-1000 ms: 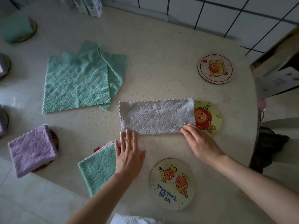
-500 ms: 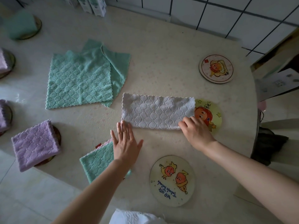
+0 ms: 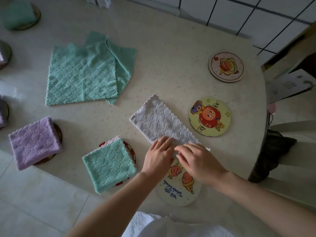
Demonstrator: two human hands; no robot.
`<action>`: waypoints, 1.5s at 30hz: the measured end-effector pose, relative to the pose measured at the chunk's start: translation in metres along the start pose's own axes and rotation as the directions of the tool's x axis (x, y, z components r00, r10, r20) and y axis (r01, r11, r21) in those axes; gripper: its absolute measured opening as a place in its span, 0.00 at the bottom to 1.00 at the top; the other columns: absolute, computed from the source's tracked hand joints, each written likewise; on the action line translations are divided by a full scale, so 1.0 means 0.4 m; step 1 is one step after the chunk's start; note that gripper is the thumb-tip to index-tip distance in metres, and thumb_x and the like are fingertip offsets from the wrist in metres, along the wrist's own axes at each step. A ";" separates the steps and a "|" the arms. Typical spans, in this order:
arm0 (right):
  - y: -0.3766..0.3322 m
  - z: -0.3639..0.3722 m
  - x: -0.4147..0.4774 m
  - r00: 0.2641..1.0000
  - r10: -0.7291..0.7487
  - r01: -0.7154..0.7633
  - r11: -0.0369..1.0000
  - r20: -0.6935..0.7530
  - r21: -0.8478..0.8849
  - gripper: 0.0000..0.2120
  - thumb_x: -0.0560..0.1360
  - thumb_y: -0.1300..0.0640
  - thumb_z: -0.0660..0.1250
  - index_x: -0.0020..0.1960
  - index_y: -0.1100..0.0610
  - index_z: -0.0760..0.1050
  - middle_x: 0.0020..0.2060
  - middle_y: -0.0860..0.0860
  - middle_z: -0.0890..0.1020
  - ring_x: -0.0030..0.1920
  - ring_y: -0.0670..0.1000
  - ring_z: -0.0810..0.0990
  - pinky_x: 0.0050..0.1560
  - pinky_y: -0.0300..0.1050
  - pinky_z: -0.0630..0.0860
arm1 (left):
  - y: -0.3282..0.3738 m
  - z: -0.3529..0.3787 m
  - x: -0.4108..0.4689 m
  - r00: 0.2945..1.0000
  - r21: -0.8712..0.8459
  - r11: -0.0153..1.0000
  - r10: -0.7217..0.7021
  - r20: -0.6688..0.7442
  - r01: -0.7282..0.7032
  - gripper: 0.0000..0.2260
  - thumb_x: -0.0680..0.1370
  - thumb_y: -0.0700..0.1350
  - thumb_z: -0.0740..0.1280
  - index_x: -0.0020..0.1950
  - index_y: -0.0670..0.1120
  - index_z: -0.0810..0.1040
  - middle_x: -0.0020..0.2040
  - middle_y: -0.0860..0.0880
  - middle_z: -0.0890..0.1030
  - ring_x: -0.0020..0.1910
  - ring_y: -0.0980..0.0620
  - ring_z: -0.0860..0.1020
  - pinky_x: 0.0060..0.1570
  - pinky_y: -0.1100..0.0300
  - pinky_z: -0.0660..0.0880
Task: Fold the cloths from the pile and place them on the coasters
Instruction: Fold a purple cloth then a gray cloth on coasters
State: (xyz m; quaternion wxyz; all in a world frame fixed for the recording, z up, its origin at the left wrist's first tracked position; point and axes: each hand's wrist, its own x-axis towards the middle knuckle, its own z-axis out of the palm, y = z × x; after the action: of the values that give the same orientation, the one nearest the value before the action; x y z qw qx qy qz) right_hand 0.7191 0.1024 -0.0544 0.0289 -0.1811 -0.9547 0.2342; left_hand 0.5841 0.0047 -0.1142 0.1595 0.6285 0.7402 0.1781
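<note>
A grey cloth (image 3: pixel 159 122), folded into a long strip, lies diagonally on the table. My left hand (image 3: pixel 158 155) and my right hand (image 3: pixel 199 159) grip its near end side by side. Just under my hands lies a coaster with two cartoon figures (image 3: pixel 179 190). A yellow coaster (image 3: pixel 209 116) sits bare to the right of the strip, and a pale coaster (image 3: pixel 226 66) lies beyond it. The pile of green cloths (image 3: pixel 82 76) is spread flat at the far left.
A folded green cloth (image 3: pixel 109 164) rests on a red-checked coaster, a folded purple cloth (image 3: pixel 33 142) on another to its left. More loaded coasters line the left edge, one green (image 3: pixel 18 12) at the far corner. The table's rounded edge (image 3: pixel 264 127) borders a chair on the right.
The grey strip has swung from lying crosswise to diagonal, off the yellow coaster. Both hands came together at its near end and now hold it.
</note>
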 end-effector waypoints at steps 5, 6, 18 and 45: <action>0.093 0.013 0.013 0.998 -0.034 0.037 0.997 0.057 -0.061 0.20 0.70 0.73 0.64 0.60 0.61 0.75 0.53 0.54 0.81 0.54 0.53 0.80 0.54 0.46 0.79 | -0.027 0.024 -0.054 0.985 -0.069 0.991 0.126 0.122 -0.118 0.21 0.73 0.46 0.70 0.66 0.45 0.76 0.67 0.47 0.75 0.69 0.46 0.70 0.69 0.51 0.66; 0.114 0.018 0.013 0.991 -0.058 0.066 0.996 0.123 -0.057 0.25 0.68 0.76 0.64 0.62 0.60 0.74 0.56 0.55 0.80 0.56 0.53 0.79 0.55 0.46 0.78 | -0.032 0.025 -0.065 0.979 -0.076 0.989 0.137 0.152 -0.126 0.22 0.73 0.46 0.71 0.66 0.46 0.75 0.67 0.47 0.75 0.70 0.47 0.69 0.69 0.51 0.67; 0.205 -0.002 0.075 0.875 0.051 -0.162 0.968 0.481 0.192 0.17 0.74 0.67 0.64 0.58 0.51 0.75 0.51 0.48 0.81 0.52 0.49 0.80 0.52 0.43 0.78 | -0.063 -0.063 -0.042 0.834 -0.526 0.649 -0.455 0.312 0.550 0.08 0.78 0.35 0.61 0.45 0.40 0.80 0.33 0.49 0.79 0.24 0.63 0.72 0.24 0.71 0.69; 0.192 0.064 0.314 0.863 0.458 -0.481 0.874 0.215 0.069 0.11 0.80 0.48 0.54 0.56 0.55 0.64 0.33 0.54 0.77 0.28 0.54 0.74 0.25 0.44 0.64 | -0.209 -0.115 0.114 0.501 -0.760 0.019 -0.763 0.408 0.649 0.06 0.80 0.42 0.63 0.48 0.39 0.72 0.49 0.38 0.80 0.33 0.46 0.82 0.35 0.49 0.82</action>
State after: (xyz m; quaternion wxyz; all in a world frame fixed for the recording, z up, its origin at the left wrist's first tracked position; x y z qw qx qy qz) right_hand 0.6238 0.1995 -0.1161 -0.1102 -0.3829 -0.8641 0.3076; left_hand 0.4826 0.0346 -0.1127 0.4698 -0.0091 0.7597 0.4494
